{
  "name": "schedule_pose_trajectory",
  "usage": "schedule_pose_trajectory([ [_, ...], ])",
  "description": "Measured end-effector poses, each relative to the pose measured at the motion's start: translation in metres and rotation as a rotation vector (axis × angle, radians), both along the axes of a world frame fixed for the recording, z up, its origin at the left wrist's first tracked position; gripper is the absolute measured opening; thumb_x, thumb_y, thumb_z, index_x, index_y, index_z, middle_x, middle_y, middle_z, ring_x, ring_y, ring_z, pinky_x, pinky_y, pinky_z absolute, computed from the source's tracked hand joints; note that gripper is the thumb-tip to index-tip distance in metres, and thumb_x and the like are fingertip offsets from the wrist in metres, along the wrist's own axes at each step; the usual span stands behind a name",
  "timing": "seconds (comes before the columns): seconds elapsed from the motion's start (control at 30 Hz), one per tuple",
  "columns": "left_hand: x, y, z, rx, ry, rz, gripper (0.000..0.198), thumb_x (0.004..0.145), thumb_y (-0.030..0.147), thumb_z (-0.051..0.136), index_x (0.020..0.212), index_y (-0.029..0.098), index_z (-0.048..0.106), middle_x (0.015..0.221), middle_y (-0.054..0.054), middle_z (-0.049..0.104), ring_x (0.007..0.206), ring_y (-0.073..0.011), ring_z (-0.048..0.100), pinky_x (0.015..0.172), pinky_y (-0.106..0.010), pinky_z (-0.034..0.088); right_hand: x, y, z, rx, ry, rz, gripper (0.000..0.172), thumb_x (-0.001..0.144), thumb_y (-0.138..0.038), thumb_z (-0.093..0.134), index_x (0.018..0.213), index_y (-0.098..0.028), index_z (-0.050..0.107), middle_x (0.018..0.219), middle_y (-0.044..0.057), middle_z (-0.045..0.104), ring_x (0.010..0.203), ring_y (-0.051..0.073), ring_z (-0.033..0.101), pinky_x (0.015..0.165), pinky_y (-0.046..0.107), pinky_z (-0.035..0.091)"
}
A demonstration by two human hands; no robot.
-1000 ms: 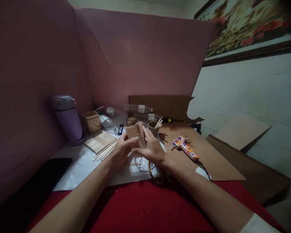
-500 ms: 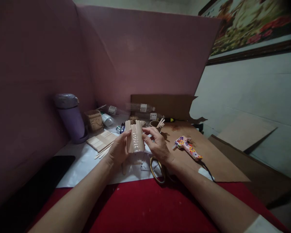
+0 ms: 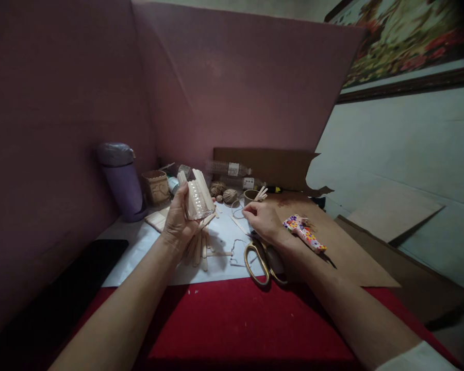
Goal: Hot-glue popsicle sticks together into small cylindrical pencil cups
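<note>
My left hand [image 3: 180, 219] is closed around a clear bottle piece clad in wooden craft sticks [image 3: 197, 195], lifted above the white sheet [image 3: 139, 260]. My right hand [image 3: 263, 222] rests low on the sheet, fingers pinched on a thin wooden stick [image 3: 237, 224]. Loose craft sticks [image 3: 201, 246] lie under the left hand. Gold-handled scissors [image 3: 261, 257] lie just in front of the right wrist. A flower-patterned glue gun [image 3: 304, 233] lies to the right of that hand on brown cardboard [image 3: 351, 257].
A purple flask [image 3: 121, 180] stands at the left by a small stick basket [image 3: 156, 186]. Twine balls [image 3: 224, 194], plastic bottles [image 3: 230, 168] and a cup of sticks [image 3: 253, 196] sit at the back. Pink boards wall the left and rear. A black phone [image 3: 88, 260] lies on red cloth [image 3: 235, 324].
My left hand lifted the stick-clad bottle piece up and to the left. My right hand let go of it and dropped to the sheet near the scissors.
</note>
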State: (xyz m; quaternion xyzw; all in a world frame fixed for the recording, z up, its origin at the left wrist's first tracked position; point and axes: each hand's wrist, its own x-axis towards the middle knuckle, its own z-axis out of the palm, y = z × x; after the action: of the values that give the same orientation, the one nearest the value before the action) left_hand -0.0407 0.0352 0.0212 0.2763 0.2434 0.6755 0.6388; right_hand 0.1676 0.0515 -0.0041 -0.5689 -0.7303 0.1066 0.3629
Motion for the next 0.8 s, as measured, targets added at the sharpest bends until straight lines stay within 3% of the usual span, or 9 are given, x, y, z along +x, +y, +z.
schedule_pose_trajectory([
  [0.17, -0.002, 0.002, 0.001, 0.006, -0.023, -0.001, 0.047, 0.082, 0.051, 0.064, 0.113, 0.015, 0.063, 0.078, -0.007, 0.072, 0.066, -0.0216, 0.069, 0.062, -0.033, 0.058, -0.010, 0.004, 0.006, -0.088, -0.063, 0.055, 0.020, 0.079, -0.013, 0.056, 0.080, -0.016, 0.076, 0.073, 0.006, 0.074, 0.065, 0.017, 0.065, 0.062, 0.027, 0.046],
  [0.27, -0.004, 0.005, 0.004, 0.007, -0.056, 0.039, 0.045, 0.084, 0.052, 0.061, 0.110, 0.015, 0.065, 0.072, -0.006, 0.071, 0.060, -0.0200, 0.067, 0.058, -0.030, 0.057, -0.030, 0.000, 0.007, -0.156, -0.113, 0.159, 0.020, 0.075, -0.009, 0.058, 0.080, -0.016, 0.077, 0.070, 0.005, 0.074, 0.062, 0.016, 0.066, 0.062, 0.025, 0.048],
  [0.37, -0.005, 0.006, 0.006, -0.010, -0.091, 0.081, 0.040, 0.087, 0.050, 0.058, 0.104, 0.015, 0.066, 0.067, -0.004, 0.070, 0.056, -0.0182, 0.065, 0.056, -0.028, 0.055, -0.056, -0.010, 0.005, -0.191, -0.192, 0.246, 0.023, 0.066, -0.003, 0.061, 0.077, -0.018, 0.076, 0.078, 0.005, 0.076, 0.076, 0.019, 0.069, 0.069, 0.025, 0.048],
  [0.53, -0.003, 0.003, 0.009, -0.052, -0.147, 0.089, 0.035, 0.091, 0.046, 0.052, 0.098, 0.015, 0.067, 0.065, -0.004, 0.069, 0.054, -0.0158, 0.063, 0.058, -0.026, 0.056, -0.091, -0.020, 0.000, -0.201, -0.250, 0.249, 0.027, 0.069, -0.013, 0.067, 0.096, -0.018, 0.072, 0.096, 0.010, 0.075, 0.087, 0.025, 0.068, 0.068, 0.027, 0.047],
  [0.7, -0.002, 0.002, 0.009, -0.052, -0.187, 0.087, 0.034, 0.091, 0.044, 0.054, 0.098, 0.015, 0.068, 0.065, -0.004, 0.068, 0.056, -0.0164, 0.063, 0.061, -0.027, 0.056, -0.096, -0.012, 0.001, -0.273, -0.250, 0.223, 0.010, 0.069, -0.014, 0.069, 0.077, -0.018, 0.072, 0.072, 0.004, 0.072, 0.070, 0.020, 0.066, 0.058, 0.024, 0.043],
  [0.8, -0.002, 0.003, 0.008, -0.085, -0.169, 0.066, 0.036, 0.089, 0.047, 0.056, 0.098, 0.015, 0.069, 0.063, -0.004, 0.067, 0.054, -0.0174, 0.062, 0.061, -0.030, 0.056, -0.096, -0.012, 0.001, -0.286, -0.231, 0.230, 0.011, 0.067, -0.016, 0.071, 0.076, -0.020, 0.073, 0.064, 0.001, 0.069, 0.064, 0.018, 0.064, 0.055, 0.023, 0.042],
])
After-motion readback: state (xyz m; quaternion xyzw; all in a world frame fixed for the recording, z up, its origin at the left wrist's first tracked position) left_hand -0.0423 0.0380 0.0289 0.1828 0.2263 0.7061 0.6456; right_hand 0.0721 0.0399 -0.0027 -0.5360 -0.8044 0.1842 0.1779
